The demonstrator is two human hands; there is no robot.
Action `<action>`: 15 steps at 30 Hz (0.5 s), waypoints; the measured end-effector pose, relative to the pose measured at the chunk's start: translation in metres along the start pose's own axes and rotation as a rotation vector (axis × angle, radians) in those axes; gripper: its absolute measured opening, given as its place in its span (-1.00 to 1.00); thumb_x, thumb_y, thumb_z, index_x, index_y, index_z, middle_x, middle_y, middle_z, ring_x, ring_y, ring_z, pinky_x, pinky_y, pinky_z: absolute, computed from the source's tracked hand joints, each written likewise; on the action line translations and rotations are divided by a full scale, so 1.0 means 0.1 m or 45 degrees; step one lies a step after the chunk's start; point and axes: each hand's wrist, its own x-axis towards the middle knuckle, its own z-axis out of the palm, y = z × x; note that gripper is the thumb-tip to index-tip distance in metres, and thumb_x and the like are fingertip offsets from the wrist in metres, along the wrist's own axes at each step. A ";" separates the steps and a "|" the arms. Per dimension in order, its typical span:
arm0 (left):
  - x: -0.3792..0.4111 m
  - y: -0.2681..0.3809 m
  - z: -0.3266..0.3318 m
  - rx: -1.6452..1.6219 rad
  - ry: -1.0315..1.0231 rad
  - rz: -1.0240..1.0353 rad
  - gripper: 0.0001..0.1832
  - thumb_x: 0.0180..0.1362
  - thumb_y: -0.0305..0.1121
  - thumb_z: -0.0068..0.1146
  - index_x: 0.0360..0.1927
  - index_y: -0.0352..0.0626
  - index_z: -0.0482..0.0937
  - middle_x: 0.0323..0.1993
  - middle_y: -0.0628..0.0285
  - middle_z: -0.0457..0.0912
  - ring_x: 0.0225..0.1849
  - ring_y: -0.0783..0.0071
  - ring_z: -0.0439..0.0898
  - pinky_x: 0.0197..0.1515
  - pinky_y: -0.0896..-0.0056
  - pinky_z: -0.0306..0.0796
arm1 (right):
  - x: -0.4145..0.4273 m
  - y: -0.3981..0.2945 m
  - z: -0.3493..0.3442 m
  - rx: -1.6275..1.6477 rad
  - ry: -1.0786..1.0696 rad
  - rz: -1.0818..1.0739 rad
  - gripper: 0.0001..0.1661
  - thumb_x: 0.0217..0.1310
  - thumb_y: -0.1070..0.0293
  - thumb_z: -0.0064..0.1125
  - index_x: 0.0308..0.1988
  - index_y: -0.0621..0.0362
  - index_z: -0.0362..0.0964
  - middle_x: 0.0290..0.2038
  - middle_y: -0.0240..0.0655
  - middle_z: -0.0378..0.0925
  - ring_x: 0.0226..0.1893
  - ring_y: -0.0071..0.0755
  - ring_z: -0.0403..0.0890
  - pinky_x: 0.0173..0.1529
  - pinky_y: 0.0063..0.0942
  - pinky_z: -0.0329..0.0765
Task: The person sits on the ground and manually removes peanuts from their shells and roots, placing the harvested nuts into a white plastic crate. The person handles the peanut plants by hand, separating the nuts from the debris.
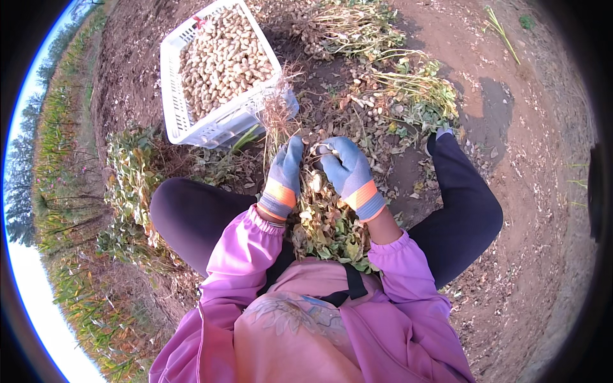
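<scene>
My left hand [286,170], in a grey-blue glove with an orange cuff band, is closed around the stems of a peanut plant [269,149]. The plant's thin reddish-brown roots [278,112] stick up beyond the hand, in front of the crate's near corner. Close by on the right, my right hand [346,167], gloved alike, pinches what looks like a pale peanut pod [330,152] between thumb and fingers. Just below the hands a peanut pod [315,183] shows among dry leaves. Leafy peanut foliage [330,230] lies between my legs; which stems it belongs to is hidden.
A white plastic crate [171,72] full of peanuts [225,62] stands ahead on the left. Pulled peanut plants [357,28] lie ahead, with another bunch [412,91] near my right foot. More leafy plants [129,177] are beside my left knee. Bare soil [536,158] extends rightward.
</scene>
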 end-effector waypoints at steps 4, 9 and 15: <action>0.10 -0.16 -0.11 0.063 -0.094 0.038 -0.46 0.22 0.12 -0.05 -0.14 -0.23 0.50 -0.34 0.31 0.56 -0.36 0.58 0.51 -0.28 0.54 0.39 | 0.05 -0.11 -0.08 0.712 -0.107 0.496 -0.89 0.11 0.53 0.03 -0.28 0.22 0.39 -0.49 -0.39 0.45 -0.51 -0.57 0.46 -0.43 -0.58 0.39; 0.01 -0.03 0.00 0.062 -0.110 0.005 -0.47 0.27 0.11 -0.16 -0.13 -0.22 0.48 -0.36 0.33 0.54 -0.34 0.60 0.45 -0.25 0.54 0.36 | 0.05 0.06 -0.17 1.442 -0.240 0.897 -0.83 0.02 0.43 0.10 -0.28 0.16 0.40 -0.54 -0.43 0.43 -0.66 -0.70 0.26 -0.60 -0.74 0.10; -0.01 0.10 0.00 -0.494 -0.169 -0.095 -0.53 0.25 0.13 -0.12 -0.34 -0.13 0.38 -0.60 0.35 0.30 -0.59 0.52 0.29 -0.53 0.47 0.22 | 0.08 0.18 -0.43 1.759 -0.420 0.969 -0.85 0.04 0.50 -0.07 -0.33 0.12 0.42 -0.57 -0.48 0.24 -0.74 -0.70 0.03 -0.69 -0.70 0.02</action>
